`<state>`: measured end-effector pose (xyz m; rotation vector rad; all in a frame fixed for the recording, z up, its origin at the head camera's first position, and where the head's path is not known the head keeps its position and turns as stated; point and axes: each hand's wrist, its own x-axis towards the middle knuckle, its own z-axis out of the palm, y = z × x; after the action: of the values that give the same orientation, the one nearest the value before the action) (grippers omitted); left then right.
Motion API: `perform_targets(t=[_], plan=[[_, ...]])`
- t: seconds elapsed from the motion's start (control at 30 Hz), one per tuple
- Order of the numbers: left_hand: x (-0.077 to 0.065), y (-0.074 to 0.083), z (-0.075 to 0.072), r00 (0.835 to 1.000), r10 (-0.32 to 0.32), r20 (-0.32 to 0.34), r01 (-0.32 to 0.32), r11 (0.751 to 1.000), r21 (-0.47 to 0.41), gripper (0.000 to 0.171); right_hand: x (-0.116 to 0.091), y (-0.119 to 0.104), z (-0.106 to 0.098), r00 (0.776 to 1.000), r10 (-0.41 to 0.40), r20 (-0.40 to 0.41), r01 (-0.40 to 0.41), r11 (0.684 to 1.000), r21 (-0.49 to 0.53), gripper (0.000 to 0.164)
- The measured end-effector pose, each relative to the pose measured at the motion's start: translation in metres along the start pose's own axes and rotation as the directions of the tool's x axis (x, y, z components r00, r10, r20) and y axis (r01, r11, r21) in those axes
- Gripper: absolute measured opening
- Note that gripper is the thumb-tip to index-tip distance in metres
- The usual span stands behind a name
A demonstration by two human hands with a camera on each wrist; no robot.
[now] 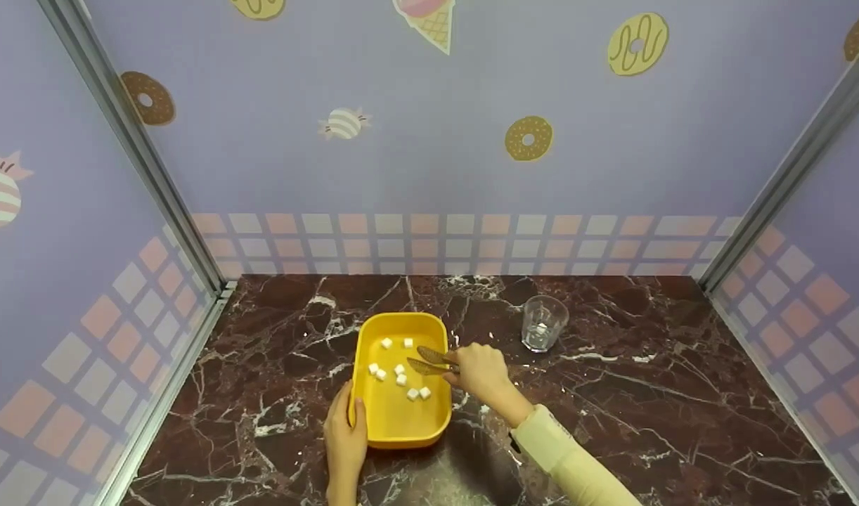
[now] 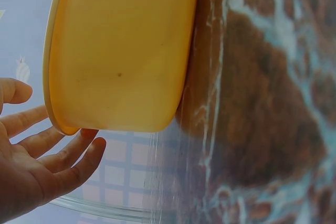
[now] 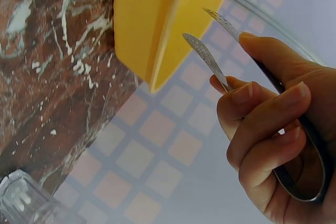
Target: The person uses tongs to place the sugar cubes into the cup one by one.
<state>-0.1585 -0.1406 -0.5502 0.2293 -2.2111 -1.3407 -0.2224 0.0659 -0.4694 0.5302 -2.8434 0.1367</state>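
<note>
A yellow tray holds several small white cubes scattered over its floor. At the tray's left side my left hand grips the rim, thumb over the edge and fingers along the outer wall. My right hand holds metal tongs over the tray's right rim. In the right wrist view the perforated tong tips stand apart with nothing between them. To the right, a clear glass has something white in it. The left wrist view shows the tray's outer wall beside the fingers.
The tray and glass stand on a dark red marbled tabletop with white veins. Behind rises a lilac wall with printed sweets and checks. Side panels with metal posts bound the table left and right.
</note>
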Motion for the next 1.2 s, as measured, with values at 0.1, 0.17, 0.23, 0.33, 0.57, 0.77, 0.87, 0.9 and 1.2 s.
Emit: perform_targets(t=[0.1,0.17,0.23,0.33,0.57,0.77,0.87,0.9,1.2], plan=[[0.0,0.0,0.0,1.0,0.009,-0.009,-0.009,1.0,0.005,0.034,-0.002,-0.004,0.005,1.0,-0.015,0.007,0.015,0.999,-0.032,0.022],[-0.001,0.0,0.0,1.0,0.016,-0.013,-0.016,1.0,0.009,0.033,-0.004,-0.006,0.007,1.0,-0.019,0.013,0.02,0.999,-0.045,0.022],[-0.001,0.0,0.0,1.0,0.017,-0.015,-0.017,1.0,0.008,0.033,-0.005,-0.008,0.009,1.0,-0.023,0.021,0.024,0.999,-0.046,0.022],[0.0,0.0,0.0,1.0,0.015,-0.013,-0.015,1.0,0.007,0.033,-0.007,-0.011,0.013,0.999,-0.028,0.029,0.03,0.999,-0.043,0.023],[0.0,-0.002,-0.001,1.0,0.017,-0.012,-0.017,1.0,0.008,0.034,-0.012,-0.019,0.021,0.998,-0.051,0.025,0.053,0.996,-0.069,0.021],[-0.001,-0.002,0.0,1.0,0.02,-0.016,-0.02,1.0,0.011,0.034,-0.013,-0.022,0.024,0.997,-0.071,0.024,0.072,0.994,-0.079,0.019],[-0.001,-0.001,0.0,1.0,0.02,-0.023,-0.02,1.0,0.004,0.034,-0.013,-0.022,0.026,0.997,-0.067,0.03,0.07,0.993,-0.096,0.021],[-0.001,-0.001,0.0,1.0,0.018,-0.023,-0.018,1.0,0.002,0.034,-0.012,-0.022,0.027,0.997,-0.065,0.034,0.068,0.993,-0.101,0.021],[-0.001,-0.002,0.0,0.999,0.022,-0.023,-0.022,1.0,0.008,0.034,-0.013,-0.025,0.03,0.997,-0.07,0.02,0.072,0.984,-0.161,0.022]])
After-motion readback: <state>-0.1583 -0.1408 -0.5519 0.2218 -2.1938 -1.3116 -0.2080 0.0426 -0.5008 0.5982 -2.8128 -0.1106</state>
